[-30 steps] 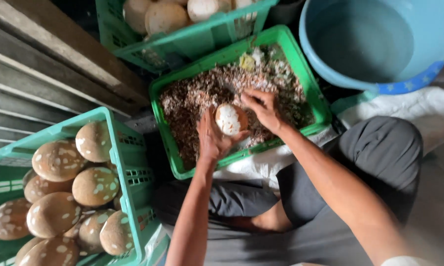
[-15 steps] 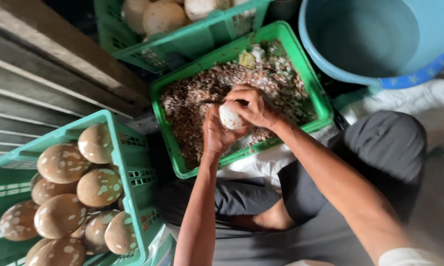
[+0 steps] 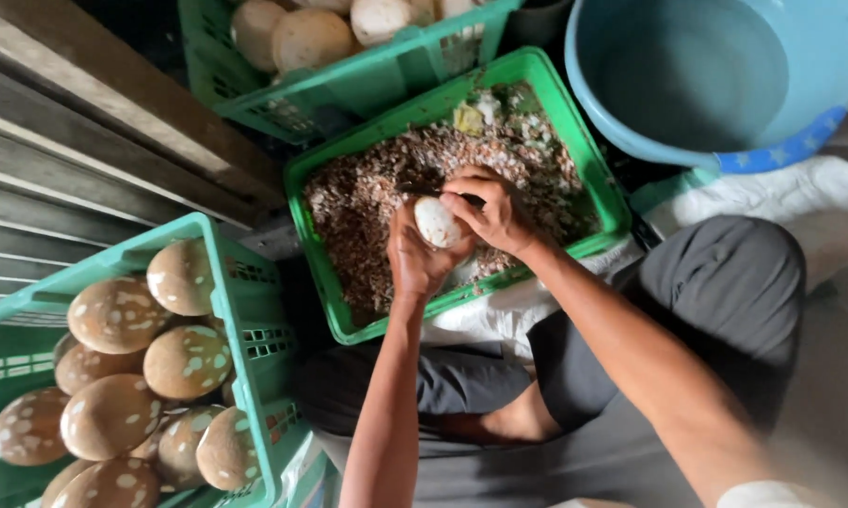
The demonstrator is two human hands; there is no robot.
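At far left we noted a teal crate [image 3: 240,376] holding brown speckled eggs [image 3: 187,362]. Our left hand [image 3: 414,259] cupped a pale egg [image 3: 437,223] from below, fingers curled around it. Our right hand [image 3: 494,212] closed over its top, fingertips pinching at the shell. The egg sat between both hands, above the green tray [image 3: 593,169] of shell debris [image 3: 367,198].

Risk, as we judged it: excess fingertip pressure could gouge or split the egg; a loose cupping hold could let it slip into the debris. The blue basin [image 3: 772,155] stood at upper right, well apart.
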